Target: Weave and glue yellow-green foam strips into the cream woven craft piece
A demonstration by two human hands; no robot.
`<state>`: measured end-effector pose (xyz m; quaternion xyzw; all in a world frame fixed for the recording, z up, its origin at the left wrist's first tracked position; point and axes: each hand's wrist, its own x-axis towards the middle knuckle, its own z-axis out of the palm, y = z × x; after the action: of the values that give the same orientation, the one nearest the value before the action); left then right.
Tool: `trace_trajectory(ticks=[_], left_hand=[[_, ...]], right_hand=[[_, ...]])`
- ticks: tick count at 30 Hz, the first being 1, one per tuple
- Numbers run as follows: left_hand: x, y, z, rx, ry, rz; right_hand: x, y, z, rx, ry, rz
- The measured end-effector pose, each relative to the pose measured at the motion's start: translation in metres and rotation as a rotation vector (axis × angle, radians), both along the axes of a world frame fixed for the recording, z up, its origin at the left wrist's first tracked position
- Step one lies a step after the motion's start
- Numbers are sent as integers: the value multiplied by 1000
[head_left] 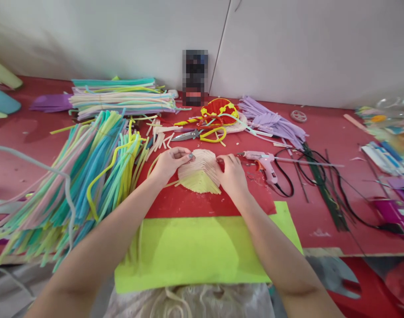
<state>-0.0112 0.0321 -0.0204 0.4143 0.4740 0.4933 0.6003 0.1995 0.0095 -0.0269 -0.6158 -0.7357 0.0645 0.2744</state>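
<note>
Leaf of pale strips (201, 174), left of the glue gun (268, 169). Looked light, soft, easily bent. Seemed best held by its edges, with left hand (170, 164) and right hand (233, 171) curled there (pinching or merely touching, could not tell).

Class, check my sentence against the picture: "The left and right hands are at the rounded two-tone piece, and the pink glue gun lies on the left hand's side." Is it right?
Not quite: the head view shows the pink glue gun on the right hand's side. The left and right hands are at the rounded two-tone piece.
</note>
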Motion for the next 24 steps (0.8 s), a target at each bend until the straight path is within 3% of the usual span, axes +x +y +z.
trace_trajectory(ticks=[15,20,24], left_hand=[[1,-4,5,57,-27,-41],[2,-5,11,22,-69,-50],[2,-6,10,19,-73,-66]], right_hand=[[-3,1,-4,20,12,3],[-5,2,-3,11,233,3],[-6,2,2,-92,572,30]])
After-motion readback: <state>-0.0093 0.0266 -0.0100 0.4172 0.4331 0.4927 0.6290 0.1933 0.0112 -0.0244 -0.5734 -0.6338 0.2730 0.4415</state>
